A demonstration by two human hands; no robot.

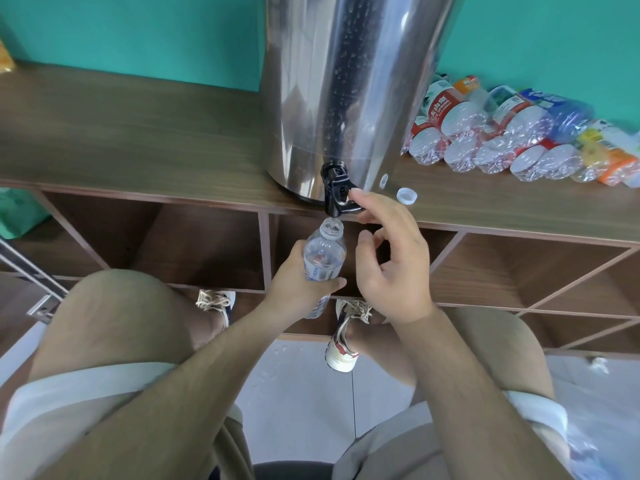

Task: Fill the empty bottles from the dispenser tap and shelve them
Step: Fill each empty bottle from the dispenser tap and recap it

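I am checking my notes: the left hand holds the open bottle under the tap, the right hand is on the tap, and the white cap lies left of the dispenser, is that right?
No: the head view shows the white cap on the counter right of the dispenser, not left. The left hand does hold the open bottle under the tap, with the right hand on it.

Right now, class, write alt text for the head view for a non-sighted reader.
A left hand holds an uncapped bottle under the black tap of a steel dispenser; the right hand pinches the tap. Empty bottles lie nearby.
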